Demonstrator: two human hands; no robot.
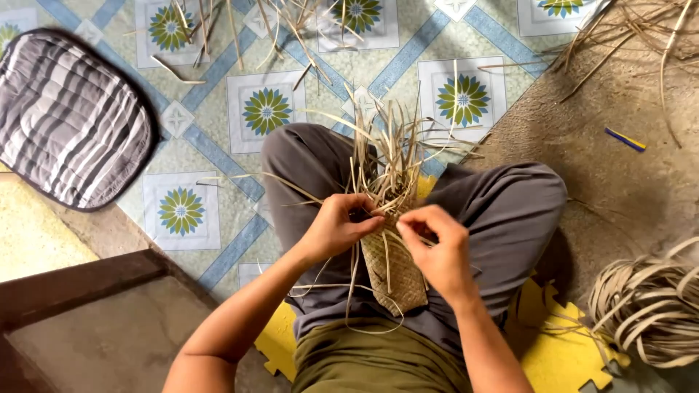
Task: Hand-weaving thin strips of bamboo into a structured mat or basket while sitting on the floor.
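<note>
A half-woven piece of dried straw strips (395,273) rests on my lap, its woven part pointing toward me and loose strips (389,149) fanning away over my grey trousers. My left hand (336,225) grips the weave's upper left edge, fingers curled around several strips. My right hand (435,247) pinches a single strip at the upper right edge of the weave. Both hands meet at the line where woven part and loose ends join.
A striped grey cushion (69,116) lies at upper left on the patterned tile floor (266,109). Loose straw (240,36) is scattered ahead. A coil of pale strips (648,309) sits at right. I sit on a yellow foam mat (561,349).
</note>
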